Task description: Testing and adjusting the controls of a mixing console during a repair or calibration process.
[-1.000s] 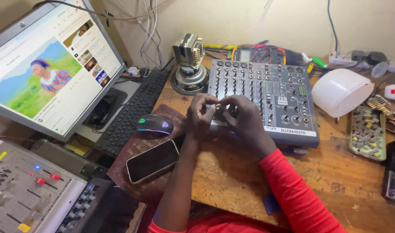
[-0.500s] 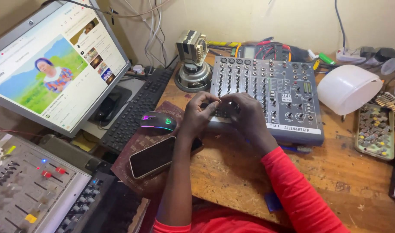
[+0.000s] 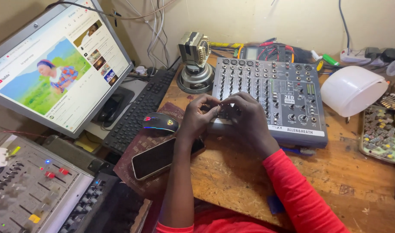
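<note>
head view: both hands meet at the grey audio mixer's [image 3: 271,92] near edge on the wooden table [image 3: 232,181]; left hand [image 3: 197,116] and right hand [image 3: 245,118] fingers pinched together over its knobs, beside a smartphone [image 3: 163,157].

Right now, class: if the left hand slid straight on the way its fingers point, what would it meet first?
The left hand points up and right, toward the right hand. Its fingertips already sit at the near edge of the grey mixer, so it would likely meet the right hand's fingers first, then the mixer's knobs. Depth is unclear.
</note>
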